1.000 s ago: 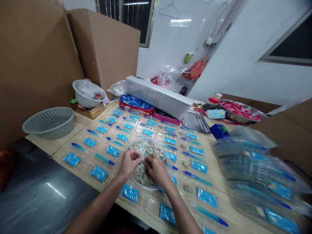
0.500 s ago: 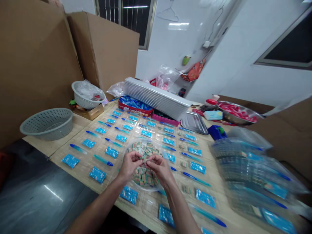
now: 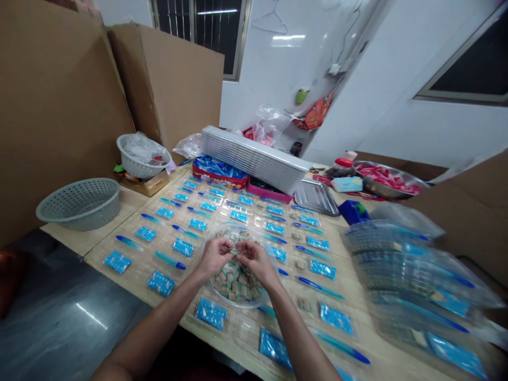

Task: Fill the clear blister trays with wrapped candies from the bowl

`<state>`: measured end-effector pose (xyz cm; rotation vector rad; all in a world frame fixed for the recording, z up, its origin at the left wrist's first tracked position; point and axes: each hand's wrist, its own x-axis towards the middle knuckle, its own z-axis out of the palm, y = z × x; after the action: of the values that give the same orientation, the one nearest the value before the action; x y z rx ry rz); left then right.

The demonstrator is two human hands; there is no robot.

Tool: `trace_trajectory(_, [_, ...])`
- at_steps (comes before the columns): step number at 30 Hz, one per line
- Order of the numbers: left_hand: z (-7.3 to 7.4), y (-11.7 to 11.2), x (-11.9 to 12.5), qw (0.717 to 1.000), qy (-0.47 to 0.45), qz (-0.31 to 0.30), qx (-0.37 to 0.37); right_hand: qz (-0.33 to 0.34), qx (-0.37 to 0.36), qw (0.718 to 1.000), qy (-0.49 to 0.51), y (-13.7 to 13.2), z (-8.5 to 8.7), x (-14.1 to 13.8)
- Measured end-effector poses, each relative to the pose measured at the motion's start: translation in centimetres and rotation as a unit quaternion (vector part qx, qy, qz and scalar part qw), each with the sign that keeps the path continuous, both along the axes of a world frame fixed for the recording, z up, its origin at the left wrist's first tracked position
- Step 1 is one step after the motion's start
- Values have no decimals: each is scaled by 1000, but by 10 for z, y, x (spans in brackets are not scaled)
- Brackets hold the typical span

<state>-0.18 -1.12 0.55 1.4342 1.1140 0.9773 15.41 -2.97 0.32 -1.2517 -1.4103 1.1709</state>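
Note:
A round clear bowl (image 3: 238, 304) full of small pink-and-green striped blocks (image 3: 235, 283), which look like erasers, stands in front of me. Above it, my left hand (image 3: 217, 255) and my right hand (image 3: 254, 259) meet, fingertips pinched close together. Between them is a small striped block, mostly covered by the fingers. Around the bowl lie rows of clear plastic trays, holding blue packets (image 3: 211, 313) and blue-to-teal pens (image 3: 170, 260). In the right-hand rows, trays also contain striped blocks (image 3: 304, 304).
Filled clear packages (image 3: 413, 286) are piled at the right. Behind the rows, a stack of empty clear trays (image 3: 254, 159) leans over a red tin (image 3: 220, 180) of blue pens and a pink box (image 3: 270, 194). A grey basket (image 3: 79, 203) sits at the left edge, near large cardboard boxes (image 3: 178, 84).
Both hands have risen slightly, staying pinched together over the bowl. The camera view has shifted a little; the trays and their contents lie as before.

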Motion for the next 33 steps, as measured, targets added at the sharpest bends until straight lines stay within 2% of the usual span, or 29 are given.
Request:
trace_trajectory(2, [0, -2, -1, 994, 99, -15, 40, 11, 28, 996, -82, 1, -6, 0])
trace_trajectory(5, [4, -6, -3, 961, 250, -29, 112, 5, 69, 977, -200, -1, -11, -2])
trace_trajectory(9, [6, -7, -3, 925, 355, -57, 121, 10, 95, 955, -280, -4, -9, -6])
trace_trajectory(13, [2, -6, -2, 923, 362, -61, 114, 11, 82, 957, -280, -5, -7, -6])
trace_trajectory(19, [-1, -4, -2, 930, 345, -62, 109, -3, 73, 967, -245, -4, -13, -5])
trace_trajectory(26, [-4, -5, -1, 927, 347, -61, 128, 18, 65, 978, -196, -6, -15, -4])
trace_trajectory(33, [-5, -5, -1, 926, 353, -67, 116, 16, 62, 983, -173, -9, -16, -3])
